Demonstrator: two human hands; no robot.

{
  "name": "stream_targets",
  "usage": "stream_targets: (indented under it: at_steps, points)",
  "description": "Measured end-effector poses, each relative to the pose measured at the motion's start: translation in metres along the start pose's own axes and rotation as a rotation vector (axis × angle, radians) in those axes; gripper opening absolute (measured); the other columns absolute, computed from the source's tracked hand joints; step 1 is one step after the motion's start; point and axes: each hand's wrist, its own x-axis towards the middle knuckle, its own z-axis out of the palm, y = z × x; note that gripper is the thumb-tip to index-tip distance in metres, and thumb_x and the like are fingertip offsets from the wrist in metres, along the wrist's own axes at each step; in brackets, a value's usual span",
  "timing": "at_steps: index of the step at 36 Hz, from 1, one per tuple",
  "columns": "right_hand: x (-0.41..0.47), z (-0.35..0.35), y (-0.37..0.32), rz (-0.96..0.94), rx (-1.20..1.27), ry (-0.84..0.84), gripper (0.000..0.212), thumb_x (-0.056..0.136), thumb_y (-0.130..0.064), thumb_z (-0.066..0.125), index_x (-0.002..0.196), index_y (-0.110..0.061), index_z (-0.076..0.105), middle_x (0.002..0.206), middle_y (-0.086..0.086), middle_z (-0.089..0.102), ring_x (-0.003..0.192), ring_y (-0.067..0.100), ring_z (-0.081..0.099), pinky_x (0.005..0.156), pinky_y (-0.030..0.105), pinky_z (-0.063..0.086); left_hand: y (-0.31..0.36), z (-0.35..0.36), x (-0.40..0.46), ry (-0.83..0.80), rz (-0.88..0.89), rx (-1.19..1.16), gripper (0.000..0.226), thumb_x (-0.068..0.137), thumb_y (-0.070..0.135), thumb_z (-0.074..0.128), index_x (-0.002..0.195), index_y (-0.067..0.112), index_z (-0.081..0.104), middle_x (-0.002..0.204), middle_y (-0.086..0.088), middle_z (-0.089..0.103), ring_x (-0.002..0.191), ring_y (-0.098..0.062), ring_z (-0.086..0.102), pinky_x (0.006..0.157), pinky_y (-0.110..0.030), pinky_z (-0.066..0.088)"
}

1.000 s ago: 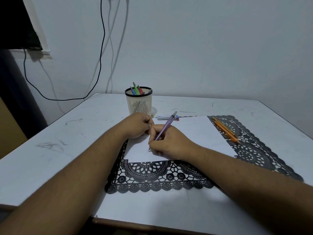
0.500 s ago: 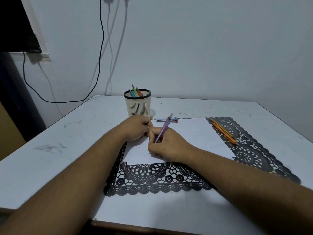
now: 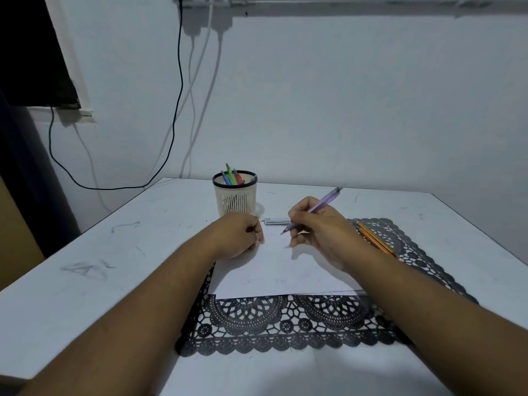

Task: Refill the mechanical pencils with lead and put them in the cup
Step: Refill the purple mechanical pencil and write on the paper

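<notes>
My right hand (image 3: 320, 230) grips a purple mechanical pencil (image 3: 323, 205), raised above the white paper (image 3: 280, 270) with its tip pointing down-left. My left hand (image 3: 238, 237) rests on the paper's left edge with curled fingers; what it holds, if anything, is hidden. Just beyond the left hand stands the cream cup (image 3: 235, 200) with a black rim, holding several coloured pencils (image 3: 230, 175). A small lead case (image 3: 275, 221) lies on the table between the two hands. Two orange pencils (image 3: 374, 238) lie on the mat to the right of my right hand.
A black lace mat (image 3: 274, 321) lies under the paper on the white table (image 3: 85, 281). Cables (image 3: 180, 81) hang down the wall behind the table. The table's far edge meets the wall, and its left edge drops off beside a dark doorway.
My right hand has lifted off the paper and moved right and away with the purple pencil. The left hand has stayed in place. The camera view has tilted upward.
</notes>
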Motion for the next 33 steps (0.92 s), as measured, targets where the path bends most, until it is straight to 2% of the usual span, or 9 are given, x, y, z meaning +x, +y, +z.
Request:
stream_targets:
  at_steps: [4,7,14,17,21,24,27,29,33]
  points:
    - [-0.004,0.005,0.005,-0.011,-0.049,0.01,0.015,0.095,0.001,0.069,0.105,-0.004,0.059,0.075,0.016,0.068,0.062,0.023,0.062,0.056,0.032,0.057,0.007,-0.003,-0.005,-0.035,0.084,-0.261,0.009,0.093,0.01,0.07,0.091,0.017,0.075,0.08,0.005,0.073,0.069,-0.006,0.065,0.062,-0.017,0.05]
    - [-0.005,0.009,0.006,-0.053,-0.034,0.069,0.016,0.094,0.001,0.071,0.103,-0.005,0.059,0.077,0.018,0.066,0.061,0.023,0.062,0.057,0.033,0.058,0.015,-0.004,-0.008,-0.061,0.152,-0.46,0.007,0.091,0.007,0.073,0.092,0.013,0.076,0.079,0.0,0.075,0.07,-0.01,0.064,0.063,-0.02,0.049]
    - [-0.007,0.005,0.004,-0.093,-0.044,0.147,0.013,0.094,-0.002,0.073,0.096,-0.007,0.061,0.079,0.02,0.067,0.062,0.023,0.063,0.061,0.034,0.06,0.02,0.001,-0.01,-0.034,0.19,-0.545,0.004,0.092,0.012,0.074,0.091,0.013,0.077,0.083,-0.004,0.076,0.074,-0.014,0.064,0.069,-0.029,0.049]
    - [-0.006,0.006,0.004,-0.113,-0.02,0.172,0.007,0.103,-0.011,0.063,0.097,-0.008,0.061,0.081,0.011,0.071,0.072,0.024,0.066,0.07,0.037,0.062,0.021,0.005,-0.009,-0.008,0.188,-0.516,0.005,0.092,0.014,0.075,0.089,0.009,0.076,0.078,-0.002,0.074,0.069,-0.011,0.061,0.069,-0.028,0.049]
    - [-0.007,0.009,0.0,-0.128,-0.006,0.212,0.031,0.113,-0.027,0.04,0.1,-0.01,0.061,0.085,0.007,0.074,0.084,0.023,0.07,0.09,0.043,0.057,0.023,0.01,-0.009,0.027,0.175,-0.504,0.007,0.094,0.015,0.074,0.09,0.009,0.075,0.078,-0.002,0.075,0.068,-0.01,0.06,0.07,-0.029,0.05]
    - [-0.009,0.012,-0.006,-0.123,0.34,0.175,0.043,0.112,-0.042,0.035,0.09,-0.01,0.055,0.068,0.007,0.052,0.068,0.024,0.058,0.081,0.043,0.054,0.025,0.014,-0.009,0.012,0.171,-0.486,0.008,0.093,0.016,0.074,0.088,0.011,0.074,0.076,0.0,0.075,0.067,-0.008,0.06,0.07,-0.028,0.05]
    - [-0.01,0.012,-0.01,-0.105,0.606,0.093,0.056,0.105,-0.059,0.032,0.074,-0.014,0.044,0.065,0.003,0.032,0.058,0.019,0.036,0.065,0.036,0.039,0.03,0.02,-0.011,-0.008,0.191,-0.495,0.01,0.093,0.017,0.075,0.083,0.015,0.073,0.075,0.0,0.074,0.066,-0.007,0.059,0.067,-0.023,0.049]
    - [-0.01,0.011,-0.011,-0.088,0.673,0.069,0.056,0.1,-0.062,0.032,0.07,-0.015,0.04,0.067,0.002,0.03,0.059,0.018,0.031,0.063,0.035,0.032,0.033,0.023,-0.012,-0.008,0.197,-0.5,0.011,0.092,0.018,0.076,0.082,0.015,0.072,0.076,-0.002,0.074,0.065,-0.007,0.059,0.067,-0.022,0.049]
    - [-0.009,0.008,-0.011,-0.061,0.702,0.072,0.05,0.095,-0.058,0.037,0.067,-0.016,0.033,0.066,0.002,0.025,0.058,0.019,0.026,0.061,0.035,0.03,0.033,0.024,-0.012,-0.018,0.196,-0.511,0.011,0.092,0.018,0.076,0.082,0.014,0.072,0.075,-0.001,0.074,0.066,-0.008,0.059,0.069,-0.027,0.049]
